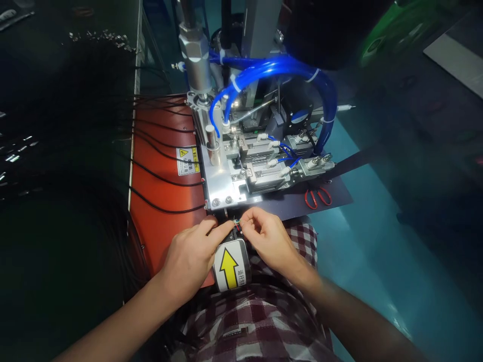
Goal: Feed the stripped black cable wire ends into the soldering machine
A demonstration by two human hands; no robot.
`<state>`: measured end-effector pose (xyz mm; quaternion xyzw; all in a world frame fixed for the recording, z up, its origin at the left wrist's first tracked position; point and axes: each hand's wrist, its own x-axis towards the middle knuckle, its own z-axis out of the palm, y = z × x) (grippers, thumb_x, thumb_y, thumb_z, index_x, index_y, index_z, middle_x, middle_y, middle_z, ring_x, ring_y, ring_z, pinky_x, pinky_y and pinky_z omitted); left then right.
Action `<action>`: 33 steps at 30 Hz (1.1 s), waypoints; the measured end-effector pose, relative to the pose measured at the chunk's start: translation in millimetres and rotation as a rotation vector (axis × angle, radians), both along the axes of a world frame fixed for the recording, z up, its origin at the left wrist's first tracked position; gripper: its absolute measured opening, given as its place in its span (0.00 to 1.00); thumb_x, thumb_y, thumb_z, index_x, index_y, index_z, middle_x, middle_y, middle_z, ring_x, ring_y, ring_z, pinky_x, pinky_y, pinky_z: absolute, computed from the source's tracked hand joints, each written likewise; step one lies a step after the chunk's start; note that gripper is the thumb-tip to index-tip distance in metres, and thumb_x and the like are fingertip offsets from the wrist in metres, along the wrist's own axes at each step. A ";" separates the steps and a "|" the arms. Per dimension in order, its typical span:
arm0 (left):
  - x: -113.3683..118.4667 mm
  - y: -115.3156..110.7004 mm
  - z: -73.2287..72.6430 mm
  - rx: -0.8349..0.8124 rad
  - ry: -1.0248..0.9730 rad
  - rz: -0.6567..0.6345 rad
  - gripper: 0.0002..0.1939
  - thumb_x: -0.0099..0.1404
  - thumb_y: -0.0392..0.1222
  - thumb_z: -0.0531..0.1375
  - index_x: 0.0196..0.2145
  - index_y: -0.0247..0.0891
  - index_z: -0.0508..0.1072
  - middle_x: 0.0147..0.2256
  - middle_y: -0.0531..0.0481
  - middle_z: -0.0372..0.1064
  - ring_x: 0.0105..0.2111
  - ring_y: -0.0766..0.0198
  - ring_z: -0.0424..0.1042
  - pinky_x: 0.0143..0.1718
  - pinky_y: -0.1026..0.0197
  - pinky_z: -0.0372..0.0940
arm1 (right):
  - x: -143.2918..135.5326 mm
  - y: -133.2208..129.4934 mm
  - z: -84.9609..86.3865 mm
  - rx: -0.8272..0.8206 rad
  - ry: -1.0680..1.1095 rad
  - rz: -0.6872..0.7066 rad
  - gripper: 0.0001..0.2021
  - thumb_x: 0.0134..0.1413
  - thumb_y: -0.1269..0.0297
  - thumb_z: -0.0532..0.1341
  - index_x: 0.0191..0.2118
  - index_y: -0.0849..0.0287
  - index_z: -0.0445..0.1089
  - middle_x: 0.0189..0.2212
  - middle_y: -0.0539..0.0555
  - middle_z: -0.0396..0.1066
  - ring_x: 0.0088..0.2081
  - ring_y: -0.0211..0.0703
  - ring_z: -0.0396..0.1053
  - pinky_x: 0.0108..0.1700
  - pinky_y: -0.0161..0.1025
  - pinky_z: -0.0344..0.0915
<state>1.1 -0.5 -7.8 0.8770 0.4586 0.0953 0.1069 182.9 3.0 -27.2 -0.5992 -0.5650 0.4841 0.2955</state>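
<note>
Checked clothing: lower centre, nearest me, spread under the forearms.
Arrow plate: low centre, yellow arrow aimed at the machine, just below the fingertips.
Left hand: thumb stretched to the wire ends, forefinger bent beside it; whether they clamp anything, I can't tell from here.
Right hand: thumb and forefinger curled close together at the wire ends; the grip itself is too small to make out.
Wire ends: centre of the frame, just under the machine's front edge, between both hands. I'd reckon them feather-light, limp, easily bent or nicked; best pinched by the covering, close to the tip.
In the way: the metal plate right above leaves little finger room.
Red-handled scissors: right of centre, on the dark board, well apart from the hands.
Black cables: left of centre, across the red panel, up to the machine's side.
Blue tubes: upper centre, arching over the cylinders.
</note>
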 end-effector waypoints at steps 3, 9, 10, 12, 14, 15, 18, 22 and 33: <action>0.5 0.6 -0.7 0.003 -0.002 -0.005 0.20 0.62 0.30 0.48 0.48 0.39 0.71 0.30 0.49 0.69 0.26 0.62 0.70 0.24 0.63 0.63 | 2.8 2.5 -3.1 -0.131 0.165 0.014 0.06 0.54 0.65 0.56 0.29 0.59 0.65 0.22 0.48 0.65 0.24 0.37 0.64 0.27 0.34 0.60; -0.9 0.2 -2.2 -0.011 -0.018 -0.003 0.21 0.62 0.29 0.48 0.49 0.40 0.70 0.31 0.48 0.68 0.27 0.63 0.70 0.25 0.63 0.64 | 3.9 6.5 -8.3 -0.204 0.311 0.009 0.07 0.53 0.63 0.58 0.30 0.60 0.66 0.22 0.48 0.66 0.25 0.38 0.68 0.29 0.35 0.62; -1.2 0.1 -2.0 -0.016 -0.016 -0.003 0.21 0.62 0.29 0.48 0.49 0.40 0.70 0.31 0.49 0.68 0.27 0.63 0.69 0.25 0.64 0.64 | 3.6 6.9 -8.2 -0.208 0.321 0.012 0.07 0.53 0.63 0.58 0.29 0.60 0.66 0.21 0.48 0.66 0.25 0.38 0.67 0.29 0.35 0.62; -1.6 -0.1 -1.6 -0.017 -0.015 -0.003 0.21 0.62 0.29 0.48 0.49 0.41 0.70 0.30 0.49 0.67 0.26 0.63 0.69 0.24 0.64 0.63 | 3.2 7.5 -7.8 -0.213 0.331 0.017 0.06 0.52 0.63 0.58 0.29 0.61 0.66 0.21 0.48 0.66 0.25 0.38 0.67 0.30 0.35 0.61; -1.6 -0.3 -1.5 -0.022 -0.016 0.001 0.21 0.62 0.29 0.48 0.49 0.41 0.70 0.30 0.49 0.67 0.26 0.63 0.69 0.24 0.64 0.63 | 3.2 7.9 -7.8 -0.196 0.323 0.019 0.05 0.51 0.64 0.59 0.29 0.61 0.66 0.21 0.48 0.65 0.25 0.38 0.66 0.29 0.35 0.61; -1.5 -0.4 -1.6 -0.028 -0.019 0.005 0.21 0.62 0.29 0.48 0.49 0.41 0.70 0.31 0.49 0.68 0.26 0.63 0.69 0.24 0.64 0.63 | 3.3 7.9 -8.2 -0.179 0.315 0.020 0.05 0.51 0.65 0.59 0.29 0.61 0.66 0.21 0.48 0.65 0.25 0.37 0.66 0.29 0.35 0.61; -1.8 -1.0 -2.1 -0.054 -0.030 0.017 0.21 0.62 0.29 0.49 0.50 0.42 0.70 0.32 0.48 0.68 0.28 0.62 0.70 0.26 0.63 0.64 | 3.7 7.0 -10.5 -0.121 0.289 0.028 0.03 0.51 0.66 0.59 0.30 0.60 0.65 0.21 0.47 0.64 0.24 0.36 0.64 0.28 0.34 0.60; -2.6 -1.5 -1.9 -0.064 -0.032 0.012 0.21 0.62 0.29 0.49 0.50 0.41 0.70 0.33 0.47 0.69 0.29 0.60 0.71 0.26 0.62 0.65 | 4.0 4.1 -13.3 -0.110 0.279 0.021 0.03 0.51 0.66 0.59 0.32 0.59 0.66 0.21 0.46 0.63 0.23 0.36 0.63 0.27 0.34 0.59; -1.1 0.8 -2.1 -0.016 -0.051 -0.008 0.20 0.62 0.30 0.49 0.48 0.39 0.71 0.31 0.47 0.69 0.26 0.61 0.71 0.23 0.63 0.65 | 0.4 2.5 -13.3 -0.175 0.304 -0.047 0.07 0.50 0.63 0.60 0.27 0.60 0.66 0.18 0.46 0.62 0.20 0.35 0.60 0.24 0.33 0.57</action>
